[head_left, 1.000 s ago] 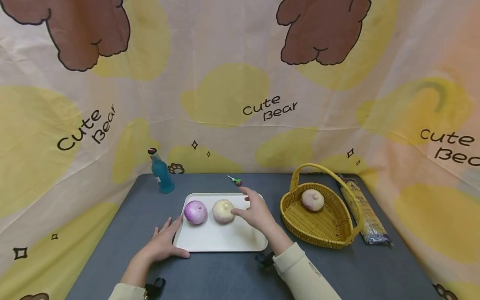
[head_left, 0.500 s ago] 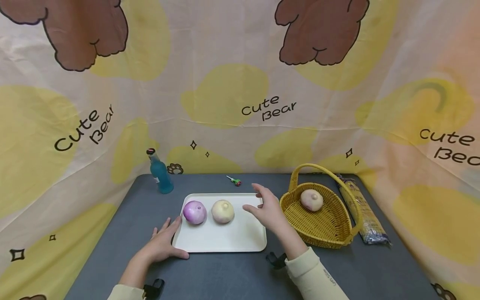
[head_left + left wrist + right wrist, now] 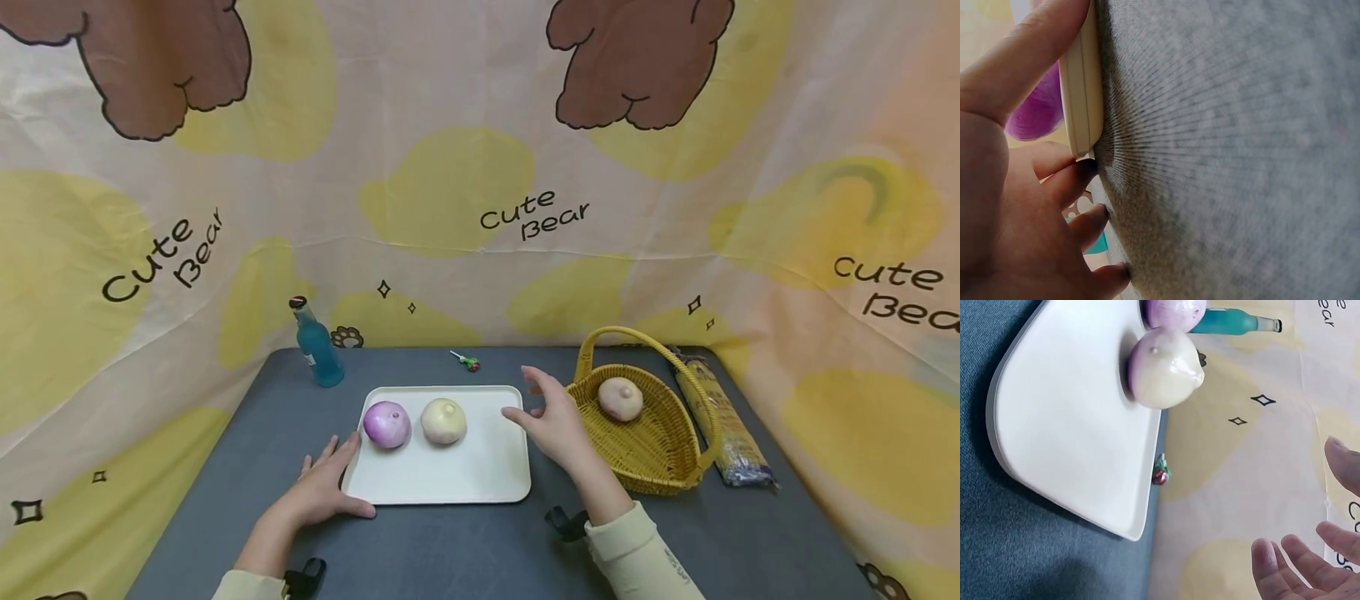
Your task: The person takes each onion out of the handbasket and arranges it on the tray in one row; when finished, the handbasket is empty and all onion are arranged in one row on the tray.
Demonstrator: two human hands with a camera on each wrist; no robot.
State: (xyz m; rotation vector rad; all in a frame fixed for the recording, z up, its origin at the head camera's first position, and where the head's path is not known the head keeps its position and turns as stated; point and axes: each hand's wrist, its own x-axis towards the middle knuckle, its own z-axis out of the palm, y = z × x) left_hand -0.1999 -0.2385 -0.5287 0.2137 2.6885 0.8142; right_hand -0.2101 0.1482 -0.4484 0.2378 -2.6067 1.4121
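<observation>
On the white tray [image 3: 480, 471] sit a purple onion [image 3: 387, 425] at the left and a pale onion [image 3: 443, 421] beside it. My left hand [image 3: 324, 483] rests at the tray's near left corner, thumb along the front edge and fingers spread by the left side. In the left wrist view the thumb [image 3: 1029, 59] and index finger touch the tray's rim [image 3: 1082, 94]. My right hand [image 3: 557, 423] hovers between the tray's right end and the yellow basket [image 3: 637, 458], holding nothing, fingers loosely bent and apart. Another pale onion [image 3: 620, 399] lies inside the basket.
A blue bottle [image 3: 320, 350] stands at the back left of the grey table [image 3: 450, 550]. Behind the tray lies a small wrapped lollipop [image 3: 467, 362]. A long yellow plastic package [image 3: 727, 425] lies right of the basket, whose tall handle [image 3: 678, 367] arches above it.
My right hand has moved away from the pale onion, rightward toward the basket. The left hand stays at the tray's corner, and the onions keep their places.
</observation>
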